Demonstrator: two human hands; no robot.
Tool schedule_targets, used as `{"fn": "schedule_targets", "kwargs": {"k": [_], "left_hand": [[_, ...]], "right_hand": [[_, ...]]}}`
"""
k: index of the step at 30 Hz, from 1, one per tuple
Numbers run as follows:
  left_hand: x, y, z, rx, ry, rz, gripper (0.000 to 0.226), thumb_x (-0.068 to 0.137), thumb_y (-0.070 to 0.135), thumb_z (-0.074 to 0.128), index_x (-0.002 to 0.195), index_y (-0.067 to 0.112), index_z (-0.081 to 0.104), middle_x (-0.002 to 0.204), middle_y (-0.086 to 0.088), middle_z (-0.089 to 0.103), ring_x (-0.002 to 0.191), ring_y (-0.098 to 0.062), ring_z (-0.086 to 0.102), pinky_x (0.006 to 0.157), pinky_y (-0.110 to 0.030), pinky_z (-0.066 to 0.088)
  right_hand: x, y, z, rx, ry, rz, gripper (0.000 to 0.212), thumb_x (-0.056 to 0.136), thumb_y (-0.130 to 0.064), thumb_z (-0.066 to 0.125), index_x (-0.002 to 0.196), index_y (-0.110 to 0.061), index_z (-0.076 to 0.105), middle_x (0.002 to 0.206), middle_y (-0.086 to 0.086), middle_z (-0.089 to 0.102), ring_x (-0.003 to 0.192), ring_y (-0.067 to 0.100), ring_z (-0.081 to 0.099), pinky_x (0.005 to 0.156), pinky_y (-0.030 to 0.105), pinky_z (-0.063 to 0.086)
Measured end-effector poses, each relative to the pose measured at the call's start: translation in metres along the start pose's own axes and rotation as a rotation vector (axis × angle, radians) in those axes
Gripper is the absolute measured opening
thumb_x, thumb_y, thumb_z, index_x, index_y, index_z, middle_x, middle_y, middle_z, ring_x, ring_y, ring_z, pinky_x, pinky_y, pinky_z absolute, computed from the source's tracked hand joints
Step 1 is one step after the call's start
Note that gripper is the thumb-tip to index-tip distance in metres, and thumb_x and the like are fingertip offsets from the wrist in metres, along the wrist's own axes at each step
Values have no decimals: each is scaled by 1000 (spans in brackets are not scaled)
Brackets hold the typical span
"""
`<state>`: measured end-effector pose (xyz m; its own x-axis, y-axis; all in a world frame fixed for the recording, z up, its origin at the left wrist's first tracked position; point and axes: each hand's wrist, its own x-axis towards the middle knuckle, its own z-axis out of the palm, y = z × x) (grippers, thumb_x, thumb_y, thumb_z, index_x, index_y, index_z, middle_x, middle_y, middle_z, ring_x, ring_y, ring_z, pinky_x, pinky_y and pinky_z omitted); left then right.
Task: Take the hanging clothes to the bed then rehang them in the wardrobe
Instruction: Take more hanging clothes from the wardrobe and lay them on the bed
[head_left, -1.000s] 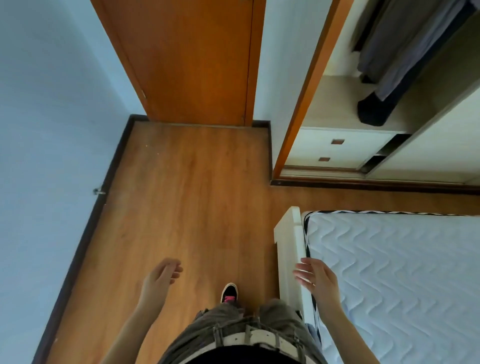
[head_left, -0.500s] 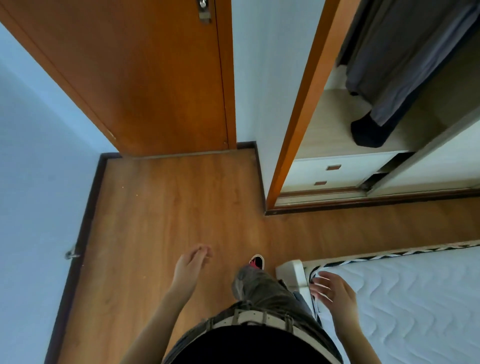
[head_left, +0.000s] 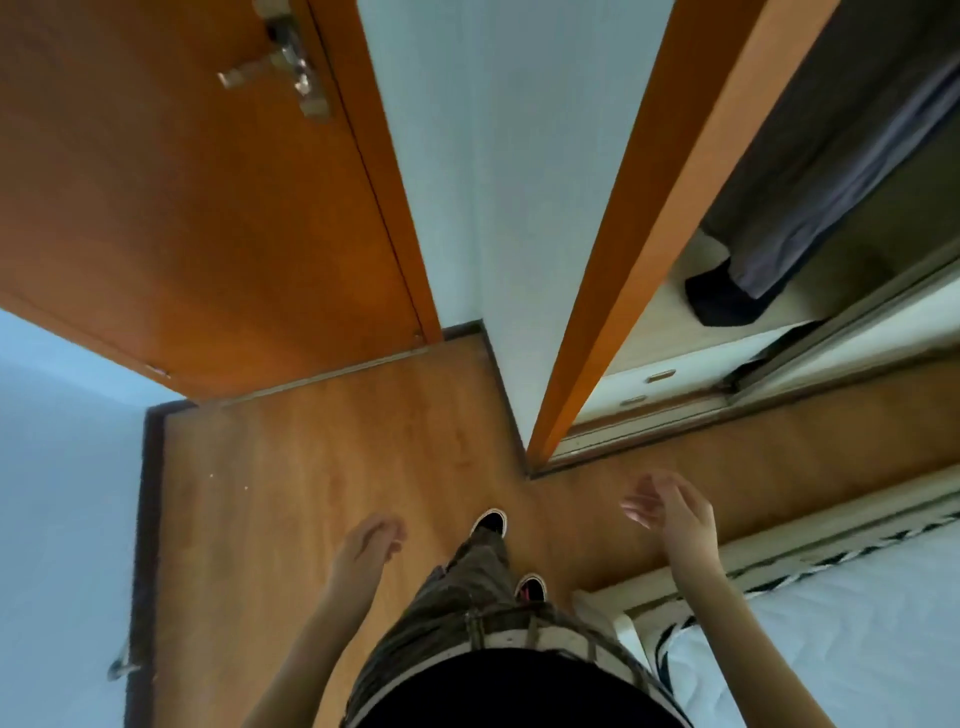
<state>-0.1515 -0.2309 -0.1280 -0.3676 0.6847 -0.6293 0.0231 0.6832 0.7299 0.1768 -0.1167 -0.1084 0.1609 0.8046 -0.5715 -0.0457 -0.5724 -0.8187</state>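
Observation:
Dark grey clothes hang inside the open wardrobe at the upper right, their lower ends reaching a pale shelf. The bed with its white quilted mattress lies at the lower right. My left hand hovers over the floor with loosely curled fingers and holds nothing. My right hand is raised over the floor near the bed's corner, fingers relaxed and empty. Both hands are well short of the clothes.
An orange wooden door with a metal handle stands at the upper left. The wardrobe's orange frame and two white drawers are ahead. Wooden floor runs between the pale blue wall and the bed. My shoes show below.
The view has tilted up and moved toward the wardrobe. My right hand has left the bed's corner and risen over the floor. My left hand has stayed low and empty.

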Motion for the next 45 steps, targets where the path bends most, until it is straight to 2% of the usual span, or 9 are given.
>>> {"fn": "schedule_targets", "kwargs": {"k": [5,11,15,21,26,32,37,40,45], "left_hand": [[59,72,47,254,-384,80,24,101,23,44,96,20,68,101,-5,67,100,-17,63,96,-36,47],[89,142,147,581,-753,285,25,101,24,44,98,31,68,94,10,71,91,1,65,92,-31,52],[94,179,229,613,-873,366,25,101,20,43,101,33,64,103,6,70,98,-7,64,92,-29,50],[112,213,344,609,-822,422,22,101,25,43,109,33,63,105,11,69,96,1,64,83,-15,49],[122,245,413,520,-644,364,23,100,22,46,107,24,68,103,6,71,101,-11,66,92,-30,52],[111,300,445,307,-416,363,19,98,18,50,95,21,68,96,1,71,98,-15,66,84,-24,54],[104,371,448,65,-239,509,23,97,5,47,95,13,69,98,-10,71,95,-18,66,75,-8,50],[102,436,440,-46,-167,682,15,88,23,57,91,20,71,92,-5,73,89,-15,68,78,-13,53],[79,582,415,-150,-79,1033,36,81,36,52,103,13,68,99,-6,72,96,-21,67,87,-25,53]], "right_hand": [[6,3,-15,126,229,14,26,101,-13,43,100,0,66,91,23,69,83,34,66,76,40,55],[-15,24,-56,252,523,41,25,99,-8,44,96,2,68,87,29,69,82,42,66,80,50,54],[-14,35,-93,336,662,88,24,98,-7,45,94,3,67,82,26,69,81,40,66,80,49,54],[64,19,-171,368,646,113,21,97,-6,48,92,3,66,82,26,68,77,36,66,72,40,55],[167,-45,-248,266,478,80,21,97,-9,49,89,-2,67,80,19,66,68,26,62,61,32,51],[246,-170,-297,154,157,-105,25,99,-6,43,93,0,67,81,18,69,71,27,66,66,31,56],[265,-295,-291,110,-14,-423,30,101,-4,38,96,0,67,88,22,68,81,29,68,76,31,58],[261,-381,-283,42,-22,-668,29,101,-4,39,98,-4,68,90,18,68,85,29,68,79,33,58],[245,-538,-266,-27,75,-1077,28,99,-6,40,99,-10,67,88,5,69,85,20,69,76,32,59]]}}
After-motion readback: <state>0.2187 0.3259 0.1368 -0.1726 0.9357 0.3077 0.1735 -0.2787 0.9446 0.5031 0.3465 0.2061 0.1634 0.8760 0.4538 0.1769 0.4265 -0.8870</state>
